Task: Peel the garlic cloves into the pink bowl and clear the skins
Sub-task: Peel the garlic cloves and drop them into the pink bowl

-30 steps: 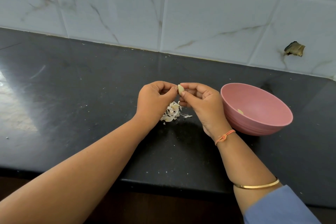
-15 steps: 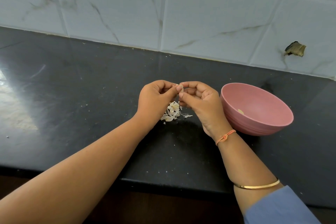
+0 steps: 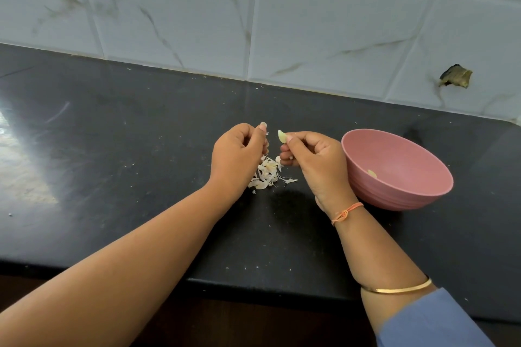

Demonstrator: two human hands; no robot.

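Progress looks to be somewhere in the middle, as far as I can judge from where I stand. The right hand [image 3: 313, 160] pinches a garlic clove [image 3: 281, 136] between thumb and forefinger, held up above the dark surface [image 3: 141, 177]. The part of the clove that shows looks pale and bare, so it seems peeled or very nearly so, though its lower end is hidden behind the fingers. The left hand [image 3: 239, 155] hovers just beside it, a small gap between the two. Its fingers are curled in with the thumb raised, and I cannot tell whether a scrap of skin is caught in them or nothing at all. The pink bowl [image 3: 394, 197] sits on the surface just to the right of the right hand, and one small peeled clove [image 3: 372, 173] lies inside near the bottom; I see no other in it. Below and between the hands, a loose heap of skins [image 3: 266, 175] lies on the surface, with a few flakes scattered nearby. So at least one clove is done and a second appears about ready to go into the bowl. The clearing has not begun, since every skin is on the surface. I see no unpeeled cloves waiting anywhere, so this one may be the last, but I cannot be sure.
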